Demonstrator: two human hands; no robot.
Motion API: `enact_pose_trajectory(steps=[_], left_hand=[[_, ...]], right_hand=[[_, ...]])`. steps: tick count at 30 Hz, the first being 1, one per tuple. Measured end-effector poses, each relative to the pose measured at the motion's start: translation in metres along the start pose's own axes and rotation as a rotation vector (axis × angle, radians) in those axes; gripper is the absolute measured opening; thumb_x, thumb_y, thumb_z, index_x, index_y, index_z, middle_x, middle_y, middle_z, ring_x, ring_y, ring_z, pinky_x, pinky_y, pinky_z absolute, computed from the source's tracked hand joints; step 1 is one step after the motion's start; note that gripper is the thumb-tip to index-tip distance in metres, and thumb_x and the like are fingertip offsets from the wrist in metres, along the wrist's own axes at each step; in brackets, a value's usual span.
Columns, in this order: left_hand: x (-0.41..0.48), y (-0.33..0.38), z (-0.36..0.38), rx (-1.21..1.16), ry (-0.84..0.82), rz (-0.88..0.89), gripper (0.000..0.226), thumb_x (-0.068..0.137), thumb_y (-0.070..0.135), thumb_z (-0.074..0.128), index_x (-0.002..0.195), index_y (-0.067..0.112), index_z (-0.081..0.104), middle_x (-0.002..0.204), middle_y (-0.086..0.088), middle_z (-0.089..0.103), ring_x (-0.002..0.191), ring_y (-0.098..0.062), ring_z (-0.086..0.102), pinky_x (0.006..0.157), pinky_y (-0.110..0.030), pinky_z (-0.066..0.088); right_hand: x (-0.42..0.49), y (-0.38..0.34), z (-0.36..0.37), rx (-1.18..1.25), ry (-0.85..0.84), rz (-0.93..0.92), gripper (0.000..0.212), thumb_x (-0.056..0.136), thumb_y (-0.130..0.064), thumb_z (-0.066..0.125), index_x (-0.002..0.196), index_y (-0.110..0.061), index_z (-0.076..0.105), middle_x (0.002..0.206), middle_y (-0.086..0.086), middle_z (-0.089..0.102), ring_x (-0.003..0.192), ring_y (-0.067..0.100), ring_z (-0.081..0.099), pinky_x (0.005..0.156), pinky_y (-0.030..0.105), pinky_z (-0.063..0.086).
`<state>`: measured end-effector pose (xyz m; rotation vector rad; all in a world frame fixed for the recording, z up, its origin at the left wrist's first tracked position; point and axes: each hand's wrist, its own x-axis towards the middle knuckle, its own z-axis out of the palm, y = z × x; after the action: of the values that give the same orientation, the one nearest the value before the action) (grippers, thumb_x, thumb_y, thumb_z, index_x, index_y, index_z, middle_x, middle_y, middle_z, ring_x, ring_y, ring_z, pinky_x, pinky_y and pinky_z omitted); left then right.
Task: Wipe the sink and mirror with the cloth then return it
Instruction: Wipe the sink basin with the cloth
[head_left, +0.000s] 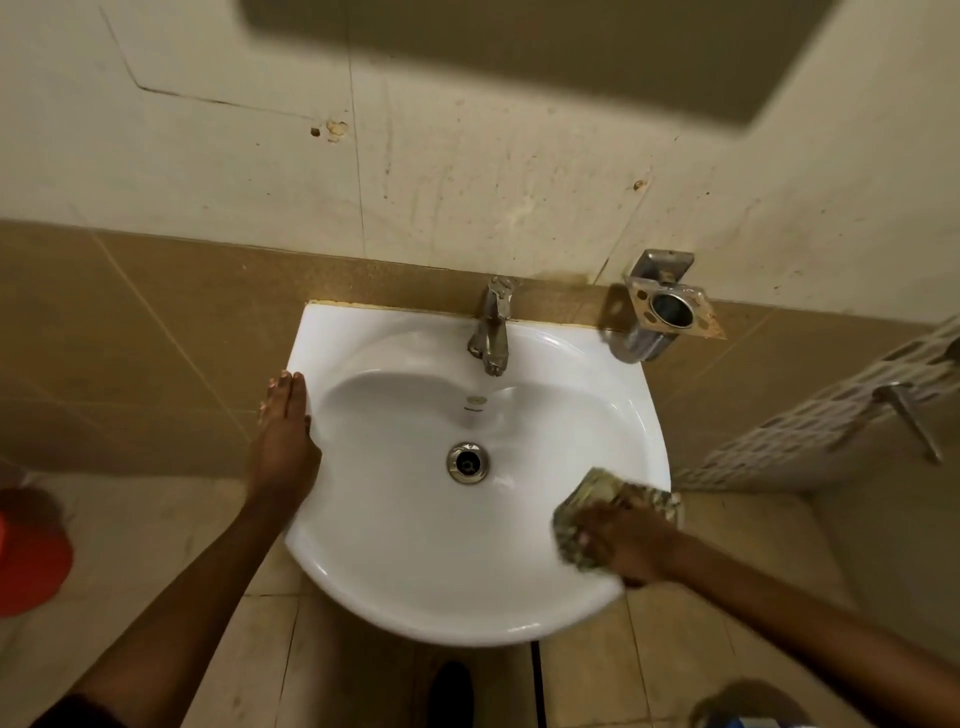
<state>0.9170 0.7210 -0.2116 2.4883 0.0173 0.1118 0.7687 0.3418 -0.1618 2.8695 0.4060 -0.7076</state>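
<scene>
Right hand (631, 545) presses cloth (597, 512) on sink (415, 597) rim — bunched, no clear axis.

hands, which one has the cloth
The right hand, pressing the cloth on the sink rim; the left hand lies flat and bare on the opposite rim.

Head view, close above the sink (519, 597), facing steeply down.

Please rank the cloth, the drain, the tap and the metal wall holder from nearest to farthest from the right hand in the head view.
From the right hand:
1. Cloth, under the hand on the sink's right rim.
2. Drain, in the basin's middle, to the hand's left.
3. Tap and metal wall holder, both at the back; too close to rank.
</scene>
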Motion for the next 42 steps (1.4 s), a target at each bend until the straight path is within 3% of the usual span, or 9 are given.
enact_pose_trajectory(steps=[10, 15, 25, 29, 31, 33, 36, 39, 42], left_hand=[[0.008, -0.006, 0.004, -0.032, 0.005, 0.008, 0.059, 0.093, -0.007, 0.032, 0.149, 0.01, 0.02, 0.159, -0.007, 0.015, 0.147, -0.018, 0.007, 0.121, -0.043, 0.015], [0.008, -0.004, 0.004, -0.012, 0.005, 0.009, 0.056, 0.095, -0.005, 0.034, 0.148, 0.008, 0.022, 0.158, -0.01, 0.017, 0.147, -0.021, 0.009, 0.119, -0.046, 0.018], [0.007, 0.002, 0.005, -0.041, 0.009, 0.01, 0.058, 0.093, -0.008, 0.035, 0.147, 0.006, 0.022, 0.158, -0.012, 0.017, 0.147, -0.024, 0.01, 0.121, -0.04, 0.012], [0.004, 0.0, 0.002, -0.043, 0.009, -0.019, 0.058, 0.093, -0.007, 0.035, 0.148, 0.007, 0.023, 0.158, -0.011, 0.018, 0.147, -0.023, 0.01, 0.121, -0.039, 0.011], [0.005, 0.0, 0.002, -0.04, 0.003, -0.028, 0.058, 0.093, -0.007, 0.035, 0.148, 0.007, 0.022, 0.158, -0.011, 0.018, 0.147, -0.024, 0.01, 0.12, -0.04, 0.011], [0.009, 0.001, 0.003, -0.041, -0.009, -0.015, 0.059, 0.092, -0.008, 0.035, 0.148, 0.007, 0.021, 0.158, -0.012, 0.017, 0.147, -0.025, 0.01, 0.121, -0.041, 0.012], [0.006, 0.004, 0.004, -0.056, -0.021, -0.029, 0.059, 0.093, -0.006, 0.034, 0.148, 0.008, 0.02, 0.159, -0.01, 0.015, 0.148, -0.023, 0.008, 0.121, -0.041, 0.011], [0.002, 0.003, 0.001, -0.049, -0.018, -0.039, 0.058, 0.094, -0.005, 0.033, 0.148, 0.009, 0.02, 0.159, -0.009, 0.015, 0.148, -0.02, 0.007, 0.121, -0.037, 0.009], [0.005, 0.006, 0.0, -0.064, -0.012, -0.044, 0.057, 0.095, -0.004, 0.032, 0.149, 0.011, 0.019, 0.159, -0.006, 0.015, 0.148, -0.018, 0.006, 0.121, -0.039, 0.012]], right_hand=[[0.154, 0.055, -0.019, -0.746, -0.037, -0.296, 0.072, 0.069, -0.042, 0.068, 0.135, -0.024, 0.045, 0.139, -0.003, 0.051, 0.13, 0.015, 0.044, 0.111, 0.038, 0.017], [0.186, 0.017, 0.016, -0.543, 0.049, -0.463, 0.058, 0.087, -0.034, 0.031, 0.143, -0.022, 0.029, 0.146, -0.005, 0.041, 0.135, 0.011, 0.037, 0.113, 0.036, 0.025], [0.127, -0.001, 0.071, -0.047, 0.343, -0.145, 0.054, 0.095, -0.039, 0.016, 0.117, -0.022, 0.063, 0.114, 0.0, 0.069, 0.102, 0.021, 0.066, 0.085, 0.041, 0.035], [0.106, -0.105, 0.036, 1.191, 0.063, -0.23, 0.022, 0.094, -0.034, 0.041, 0.096, -0.023, 0.06, 0.083, -0.005, 0.064, 0.071, 0.009, 0.063, 0.058, 0.022, 0.046], [0.101, -0.155, 0.005, 1.024, -0.019, -0.291, 0.031, 0.1, -0.018, 0.034, 0.118, -0.026, 0.058, 0.12, -0.004, 0.058, 0.109, 0.007, 0.055, 0.087, 0.024, 0.045], [0.102, -0.185, -0.006, 1.04, -0.087, -0.339, 0.043, 0.102, -0.022, 0.027, 0.145, -0.02, 0.023, 0.154, 0.0, 0.018, 0.14, 0.011, 0.014, 0.116, 0.031, 0.011], [0.094, -0.165, -0.001, 0.936, -0.129, -0.332, 0.05, 0.1, -0.036, 0.028, 0.146, -0.017, 0.022, 0.152, 0.008, 0.026, 0.135, 0.026, 0.031, 0.114, 0.044, 0.022], [0.082, -0.107, 0.023, 0.85, 0.053, -0.22, 0.035, 0.094, -0.029, 0.041, 0.12, -0.008, 0.052, 0.113, 0.017, 0.053, 0.093, 0.028, 0.058, 0.075, 0.041, 0.047], [0.094, -0.038, 0.047, 0.613, 0.073, 0.187, 0.059, 0.083, -0.03, 0.038, 0.138, -0.009, 0.033, 0.136, 0.027, 0.046, 0.122, 0.042, 0.048, 0.1, 0.061, 0.033]])
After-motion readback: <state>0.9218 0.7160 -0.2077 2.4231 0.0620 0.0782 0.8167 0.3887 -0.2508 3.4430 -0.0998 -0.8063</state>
